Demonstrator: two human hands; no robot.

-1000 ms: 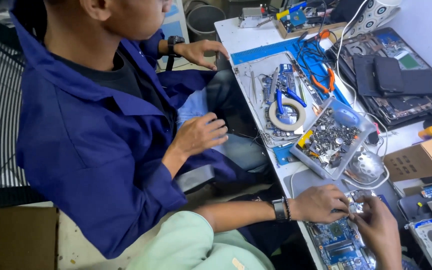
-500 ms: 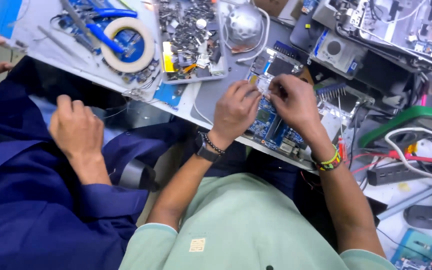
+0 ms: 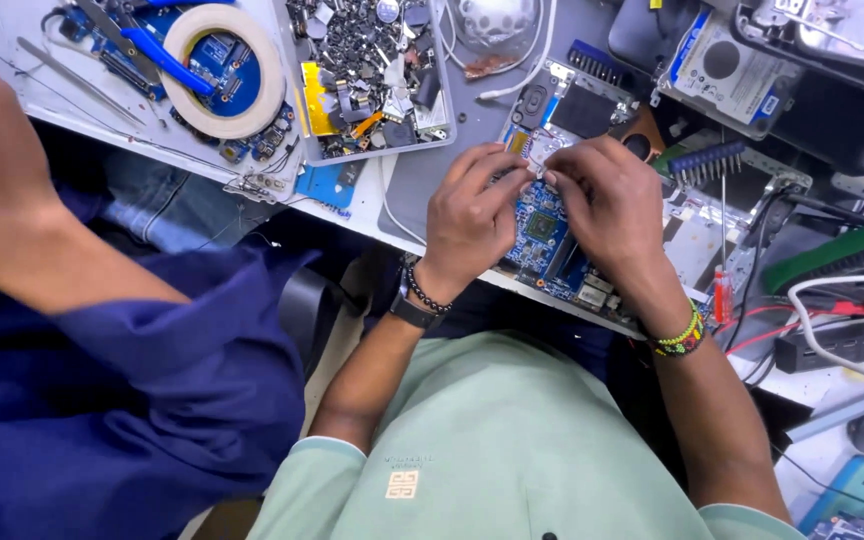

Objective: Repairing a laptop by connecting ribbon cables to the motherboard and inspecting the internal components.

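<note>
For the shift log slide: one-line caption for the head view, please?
Left hand and right hand pinch a small silvery part over a blue rectangular circuit board.

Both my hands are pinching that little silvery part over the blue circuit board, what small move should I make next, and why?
Probably lower it straight down. Both the left hand and right hand pinch the small silvery part just above the blue circuit board, with the parts tray off to the side.
</note>
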